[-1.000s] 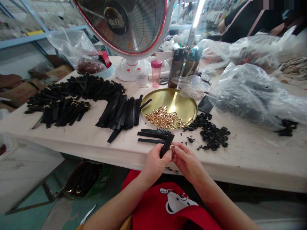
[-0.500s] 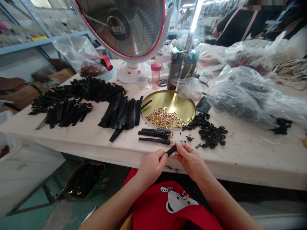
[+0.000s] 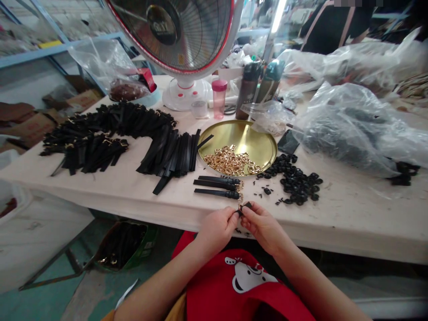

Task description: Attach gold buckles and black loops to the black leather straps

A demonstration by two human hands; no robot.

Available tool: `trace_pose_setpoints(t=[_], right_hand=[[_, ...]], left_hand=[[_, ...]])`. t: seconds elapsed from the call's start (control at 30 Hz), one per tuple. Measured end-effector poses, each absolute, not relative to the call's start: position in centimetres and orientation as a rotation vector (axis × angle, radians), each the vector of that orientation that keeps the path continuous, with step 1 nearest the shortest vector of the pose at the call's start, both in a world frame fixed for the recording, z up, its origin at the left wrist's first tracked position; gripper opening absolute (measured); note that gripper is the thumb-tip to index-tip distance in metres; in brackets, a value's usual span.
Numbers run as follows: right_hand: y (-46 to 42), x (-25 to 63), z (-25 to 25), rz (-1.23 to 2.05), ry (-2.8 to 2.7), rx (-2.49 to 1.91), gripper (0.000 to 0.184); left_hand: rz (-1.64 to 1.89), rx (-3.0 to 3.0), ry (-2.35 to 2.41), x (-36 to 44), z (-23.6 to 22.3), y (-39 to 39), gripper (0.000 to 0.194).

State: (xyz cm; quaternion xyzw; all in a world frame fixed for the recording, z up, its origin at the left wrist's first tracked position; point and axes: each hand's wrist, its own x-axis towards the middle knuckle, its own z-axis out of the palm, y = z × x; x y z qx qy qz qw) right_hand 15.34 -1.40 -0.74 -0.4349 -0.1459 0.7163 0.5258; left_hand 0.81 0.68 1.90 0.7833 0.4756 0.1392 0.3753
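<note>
At the table's front edge, my left hand [image 3: 218, 226] and my right hand [image 3: 263, 226] are both closed on one short black strap [image 3: 247, 205]. A gold buckle [image 3: 240, 205] shows between the fingertips, at the strap. My fingers hide much of the strap. Just beyond my hands lie three finished-looking black straps with gold buckles [image 3: 217, 192], side by side. Behind them, a round gold tray [image 3: 259, 133] holds a heap of small gold buckles [image 3: 230, 160]. Black loops [image 3: 299, 185] lie in a pile to the right.
Loose black straps [image 3: 170, 154] fan out left of the tray, with a long heap of buckled straps [image 3: 113, 118] beyond. A fan [image 3: 185, 93], a pink-lidded cup [image 3: 219, 100] and dark bottles [image 3: 249, 89] stand behind. Plastic bags [image 3: 347, 129] cover the right. A person [image 3: 337, 26] is in the background.
My right hand's fingers now hold a strap end standing up at the buckle. The strap, earlier stretched between both hands, shows less length. The hands are closer together.
</note>
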Motion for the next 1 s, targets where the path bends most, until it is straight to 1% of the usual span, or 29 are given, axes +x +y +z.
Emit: trace_pose_setpoints(t=[0.13,0.23,0.33,0.5,0.6,0.73,0.9,1.0], right_hand=[[-1.0,15.8,-0.9,1.573,-0.415,-1.08,0.02],[-0.7,16.0,-1.0,1.556,-0.378,-1.084,0.021],[-0.7,15.5,-1.1,1.544,-0.494,-1.146,0.019],[-1.2,14.9,-1.5,1.413,-0.665,-1.285,0.017],[-1.6,15.2,-1.9,1.476,-0.674,-1.251,0.02],[-1.7,15.4,-1.8,1.524,-0.615,-1.188,0.015],[-1.8,15.1,-1.3,1.622,-0.432,-1.021,0.021],[-2.2,14.6,-1.2,1.669,-0.482,-1.005,0.018]], left_hand=[[0.337,1.93,1.222,1.1,1.5,0.7,0.023],[0.333,1.892,1.21,1.2,1.5,0.8,0.024],[0.394,1.831,1.193,1.3,1.3,0.9,0.024],[0.497,1.607,1.121,1.6,1.0,1.1,0.015],[0.516,1.565,1.105,1.5,0.9,1.1,0.014],[0.494,1.556,1.114,1.3,0.7,0.9,0.014],[0.489,1.542,1.128,1.5,0.6,0.5,0.014],[0.523,1.523,1.133,1.5,0.8,0.3,0.015]])
